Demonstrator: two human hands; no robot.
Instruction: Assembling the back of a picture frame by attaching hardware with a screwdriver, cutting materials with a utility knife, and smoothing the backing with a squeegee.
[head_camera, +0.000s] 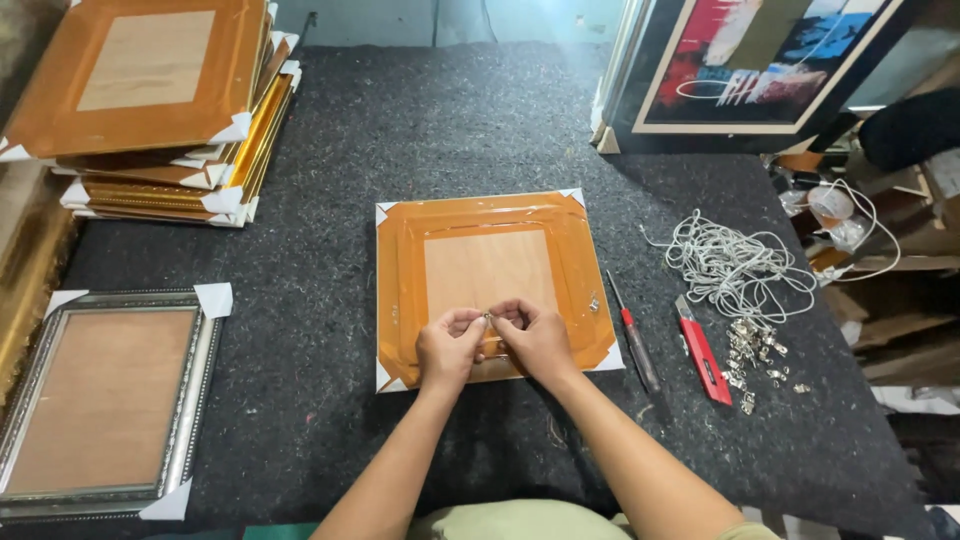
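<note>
I see my left hand (450, 347) and right hand (535, 338) pinched together on a small metal hanger (488, 319), over the near edge of the orange frame (490, 285) lying face down.

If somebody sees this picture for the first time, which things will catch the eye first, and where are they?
In the middle of the dark felt table, an orange picture frame lies face down; the left hand and right hand meet on its lower edge, pinching a small metal piece. A stack of frames sits at the far left. On the right lie a tangle of white cord and a red knife.
</note>
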